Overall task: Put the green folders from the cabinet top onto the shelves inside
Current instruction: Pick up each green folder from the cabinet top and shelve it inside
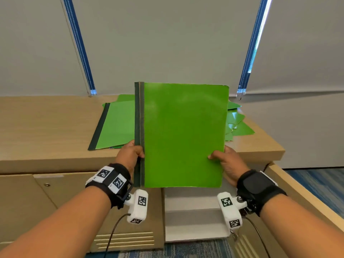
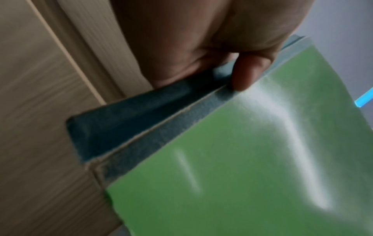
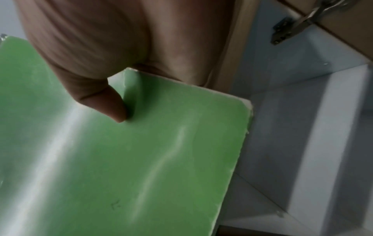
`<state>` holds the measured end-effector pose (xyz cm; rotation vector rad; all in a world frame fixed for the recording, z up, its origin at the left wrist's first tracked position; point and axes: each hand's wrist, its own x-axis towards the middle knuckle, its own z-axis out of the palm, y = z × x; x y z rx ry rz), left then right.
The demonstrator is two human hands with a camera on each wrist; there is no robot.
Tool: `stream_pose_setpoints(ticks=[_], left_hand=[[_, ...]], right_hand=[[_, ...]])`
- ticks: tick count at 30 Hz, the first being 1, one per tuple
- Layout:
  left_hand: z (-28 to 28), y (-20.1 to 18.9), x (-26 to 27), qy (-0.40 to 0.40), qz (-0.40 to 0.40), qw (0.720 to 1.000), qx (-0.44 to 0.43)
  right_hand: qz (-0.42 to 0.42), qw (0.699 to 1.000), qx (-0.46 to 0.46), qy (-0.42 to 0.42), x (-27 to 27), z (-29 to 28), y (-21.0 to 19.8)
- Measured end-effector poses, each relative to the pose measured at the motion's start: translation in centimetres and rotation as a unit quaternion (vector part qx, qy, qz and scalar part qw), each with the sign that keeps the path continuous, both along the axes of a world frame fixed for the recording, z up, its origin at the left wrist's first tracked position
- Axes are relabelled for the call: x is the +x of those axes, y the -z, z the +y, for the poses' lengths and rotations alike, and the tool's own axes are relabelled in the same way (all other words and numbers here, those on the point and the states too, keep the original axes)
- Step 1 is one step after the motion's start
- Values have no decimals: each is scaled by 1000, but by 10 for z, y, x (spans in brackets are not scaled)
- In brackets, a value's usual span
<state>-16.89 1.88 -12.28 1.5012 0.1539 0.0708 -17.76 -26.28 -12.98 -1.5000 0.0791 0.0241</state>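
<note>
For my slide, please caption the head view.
Both hands hold a green folder upright above open cabinet shelves.

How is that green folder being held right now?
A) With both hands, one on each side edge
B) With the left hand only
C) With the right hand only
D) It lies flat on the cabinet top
A: the left hand grips the dark spine edge and the right hand pinches the opposite edge of the green folder, which is held upright in front of the cabinet top.

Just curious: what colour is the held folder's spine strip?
Dark green spine strip, clearest in the head view.
</note>
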Motion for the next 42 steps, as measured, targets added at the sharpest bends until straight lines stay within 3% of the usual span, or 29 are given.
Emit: stream_pose_setpoints(ticks=[5,10,15,17,19,22,27,31,36,38,42], left_hand=[[-18,53,-53,71,14,994,87],[-42,121,-93,205,169,946,184],[-79,151,-120,214,258,928,164],[-88,160,-115,205,250,923,207],[-88,175,-97,176,221,924,258],[-88,204,-62,144,202,944,219],[-85,253,-5,121,213,946,214],[-83,273,9,131,250,912,299],[-81,290,8,155,261,909,286],[-77,300,11,141,263,917,266],[-73,308,16,154,268,923,227]], right_hand=[[65,997,-28,-18,-52,-22,67],[122,980,-153,33,-99,-63,138],[187,964,-183,42,-128,-89,175],[210,959,-187,43,-128,-96,182],[235,956,-169,37,-118,-106,197],[272,942,-197,4,-99,-115,215],[229,948,-221,19,-49,-96,235],[231,951,-203,37,-4,-84,293],[264,917,-297,45,33,-95,387],[263,905,-327,75,38,-86,390],[204,890,-401,81,45,-51,353]])
